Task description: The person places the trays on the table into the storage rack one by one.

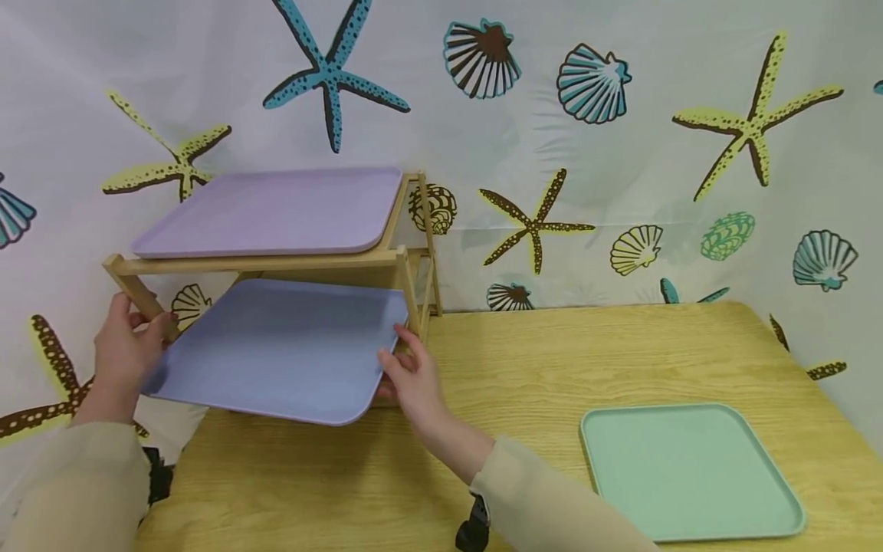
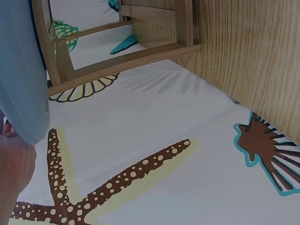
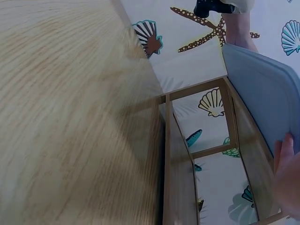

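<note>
Both hands hold a blue tray [image 1: 283, 349], its far part inside a wooden rack [image 1: 262, 265] below the top tier and its near edge sticking out, tipped down toward the front. My left hand [image 1: 127, 349] grips the tray's left edge beside the rack's front left post. At the right edge, my right hand [image 1: 412, 376] pinches the rim with the thumb on top, close to the front right post. The right wrist view shows the tray's underside [image 3: 262, 89] above the rack's lower frame. On the top tier lies a lilac tray [image 1: 276, 211].
A mint green tray [image 1: 690, 468] lies flat on the wood-grain table [image 1: 538, 368] at the right. Behind the rack hangs a white cloth [image 1: 441, 138] printed with starfish and shells, which also runs along both sides.
</note>
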A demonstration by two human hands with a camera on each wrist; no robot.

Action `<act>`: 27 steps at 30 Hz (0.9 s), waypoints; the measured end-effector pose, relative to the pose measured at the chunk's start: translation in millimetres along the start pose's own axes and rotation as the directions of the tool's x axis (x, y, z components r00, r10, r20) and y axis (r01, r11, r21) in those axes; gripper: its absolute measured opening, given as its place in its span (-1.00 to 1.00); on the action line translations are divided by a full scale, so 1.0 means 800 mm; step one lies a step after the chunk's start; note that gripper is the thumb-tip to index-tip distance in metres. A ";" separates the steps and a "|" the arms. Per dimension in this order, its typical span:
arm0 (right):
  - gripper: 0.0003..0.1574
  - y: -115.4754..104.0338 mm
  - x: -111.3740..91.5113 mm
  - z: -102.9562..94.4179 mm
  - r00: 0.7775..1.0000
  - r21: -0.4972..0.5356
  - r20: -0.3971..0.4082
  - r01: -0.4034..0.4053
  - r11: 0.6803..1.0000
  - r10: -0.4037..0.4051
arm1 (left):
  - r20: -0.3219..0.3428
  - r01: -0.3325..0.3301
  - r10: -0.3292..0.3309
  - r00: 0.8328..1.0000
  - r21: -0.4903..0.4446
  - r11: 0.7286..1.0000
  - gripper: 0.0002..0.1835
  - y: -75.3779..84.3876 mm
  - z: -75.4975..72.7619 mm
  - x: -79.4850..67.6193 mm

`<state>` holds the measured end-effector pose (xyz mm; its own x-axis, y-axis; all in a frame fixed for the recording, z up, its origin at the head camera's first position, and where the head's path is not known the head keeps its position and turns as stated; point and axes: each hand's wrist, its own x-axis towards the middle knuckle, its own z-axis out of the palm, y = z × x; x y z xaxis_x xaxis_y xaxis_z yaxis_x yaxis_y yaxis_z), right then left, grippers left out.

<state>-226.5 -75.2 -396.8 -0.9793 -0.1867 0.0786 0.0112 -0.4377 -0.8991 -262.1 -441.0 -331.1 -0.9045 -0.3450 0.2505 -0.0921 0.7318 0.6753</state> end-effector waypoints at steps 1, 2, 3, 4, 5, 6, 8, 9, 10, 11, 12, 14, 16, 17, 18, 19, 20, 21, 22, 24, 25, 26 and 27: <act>-0.31 0.000 -0.002 -0.001 1.000 -0.001 0.016 0.003 1.000 -0.003 | 0.006 0.003 -0.003 1.000 0.003 1.000 -0.49 0.000 -0.001 0.000; -0.27 0.001 -0.005 -0.002 0.999 0.007 0.034 0.007 1.000 -0.007 | 0.009 0.006 -0.006 1.000 0.000 1.000 -0.49 0.000 -0.001 0.000; -0.24 0.001 -0.008 -0.003 0.999 0.010 0.054 0.007 1.000 -0.008 | 0.009 0.009 -0.009 1.000 -0.003 1.000 -0.49 0.000 -0.002 0.000; -0.21 0.002 -0.012 -0.003 0.997 0.010 0.077 0.007 1.000 -0.007 | 0.012 0.014 -0.013 1.000 -0.011 1.000 -0.49 0.000 -0.002 0.000; -0.18 0.003 -0.017 -0.002 0.995 0.008 0.103 0.001 1.000 -0.002 | 0.015 0.019 -0.019 1.000 -0.015 1.000 -0.49 0.000 -0.003 0.001; -0.16 0.003 -0.022 -0.001 0.992 0.000 0.125 -0.008 1.000 0.008 | 0.016 0.021 -0.021 1.000 -0.021 1.000 -0.48 -0.001 -0.003 0.001; -0.13 0.005 -0.032 0.001 0.985 -0.014 0.170 -0.020 1.000 0.022 | 0.005 0.017 -0.017 1.000 -0.013 1.000 -0.50 -0.002 -0.003 0.001; -0.12 0.005 -0.036 0.003 0.982 -0.034 0.185 -0.019 0.999 0.025 | -0.002 0.011 -0.011 1.000 -0.009 1.000 -0.51 -0.002 -0.003 0.001; -0.11 0.005 -0.040 0.005 0.980 -0.053 0.197 -0.017 0.998 0.027 | -0.006 0.006 -0.006 1.000 -0.004 1.000 -0.51 -0.003 -0.004 0.001; -0.10 0.006 -0.043 0.006 0.978 -0.071 0.205 -0.011 0.997 0.026 | -0.011 0.000 0.000 1.000 0.004 1.000 -0.52 -0.004 -0.004 0.001; -0.09 0.006 -0.045 0.008 0.978 -0.086 0.208 -0.001 0.996 0.019 | -0.015 -0.005 0.006 1.000 0.008 1.000 -0.52 -0.005 -0.005 0.001; -0.08 0.006 -0.047 0.009 0.980 -0.123 0.201 0.028 0.992 -0.003 | -0.021 -0.011 0.011 1.000 0.006 1.000 -0.53 -0.007 -0.005 0.001; -0.06 0.007 -0.045 0.009 0.982 -0.172 0.185 0.063 0.983 -0.031 | -0.022 -0.015 0.015 1.000 -0.006 1.000 -0.53 -0.008 -0.004 0.001; -0.05 0.007 -0.043 0.009 0.984 -0.192 0.174 0.079 0.978 -0.046 | -0.023 -0.016 0.015 1.000 -0.007 1.000 -0.53 -0.008 -0.003 0.001; -0.04 0.008 -0.041 0.008 0.985 -0.207 0.163 0.092 0.974 -0.059 | -0.023 -0.014 0.014 1.000 -0.012 1.000 -0.53 -0.007 -0.002 0.001; -0.05 0.009 -0.038 0.006 0.986 -0.221 0.150 0.104 0.970 -0.071 | -0.021 -0.010 0.010 1.000 -0.015 1.000 -0.53 -0.007 -0.001 0.001; -0.05 0.011 -0.035 0.004 0.987 -0.237 0.138 0.114 0.965 -0.083 | -0.019 -0.007 0.007 1.000 -0.017 1.000 -0.53 -0.006 0.000 0.001; -0.07 0.012 -0.032 0.002 0.987 -0.256 0.126 0.130 0.958 -0.101 | -0.017 -0.003 0.003 1.000 -0.018 1.000 -0.52 -0.006 0.001 0.001; -0.10 0.013 -0.029 0.000 0.987 -0.271 0.116 0.143 0.952 -0.115 | -0.011 0.003 -0.003 1.000 -0.018 1.000 -0.51 -0.005 0.002 0.001; -0.20 0.015 -0.023 -0.004 0.984 -0.300 0.096 0.174 0.938 -0.151 | 0.000 0.013 -0.013 1.000 -0.029 0.999 -0.49 -0.003 0.003 0.001; -0.27 0.016 -0.021 -0.006 0.981 -0.322 0.088 0.195 0.926 -0.175 | 0.002 0.015 -0.015 1.000 -0.032 0.999 -0.48 -0.003 0.003 0.002; -0.34 0.017 -0.018 -0.007 0.976 -0.345 0.079 0.217 0.913 -0.202 | 0.000 0.013 -0.013 1.000 -0.035 0.999 -0.48 -0.002 0.004 0.002; -0.41 0.017 -0.016 -0.009 0.970 -0.365 0.075 0.242 0.899 -0.231 | 0.001 0.010 -0.010 1.000 -0.040 0.999 -0.48 -0.002 0.004 0.002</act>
<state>-215.2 -72.5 -413.1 -0.9374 -0.1461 0.3161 -0.3007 -0.1181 -0.9464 -264.9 -440.7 -333.9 -0.9041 -0.3514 0.2430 -0.0844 0.7044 0.7048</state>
